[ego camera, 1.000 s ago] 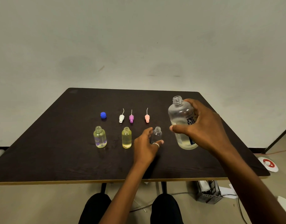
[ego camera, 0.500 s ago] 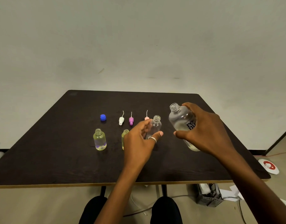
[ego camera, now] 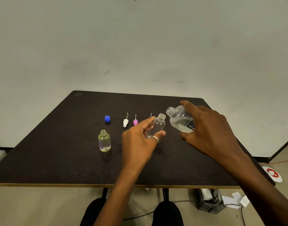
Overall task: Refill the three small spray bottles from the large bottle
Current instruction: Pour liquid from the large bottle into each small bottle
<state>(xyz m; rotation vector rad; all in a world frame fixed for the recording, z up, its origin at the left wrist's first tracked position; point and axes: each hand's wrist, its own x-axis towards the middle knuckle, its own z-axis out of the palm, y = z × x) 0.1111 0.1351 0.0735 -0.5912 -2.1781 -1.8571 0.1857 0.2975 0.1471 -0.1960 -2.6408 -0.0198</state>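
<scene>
In the head view, the left hand (ego camera: pixel 140 144) pinches the clear small bottle (ego camera: pixel 157 125) between thumb and fingers; it is held above the table (ego camera: pixel 58 152), leaning right and seemingly empty. The right hand (ego camera: pixel 208 129) wraps the uncapped large bottle (ego camera: pixel 180 119); its neck is tipped just beside the small mouth, and no liquid is seen crossing, so pouring looks imminent. Half a second ago the large bottle was less tilted and farther off; a second ago both bottles stood on the table. A yellowish small bottle (ego camera: pixel 104 141) stands at left holding liquid; the blue cap (ego camera: pixel 107 118), white spray top (ego camera: pixel 125 122) and purple spray top (ego camera: pixel 135 121) lie beyond.
</scene>
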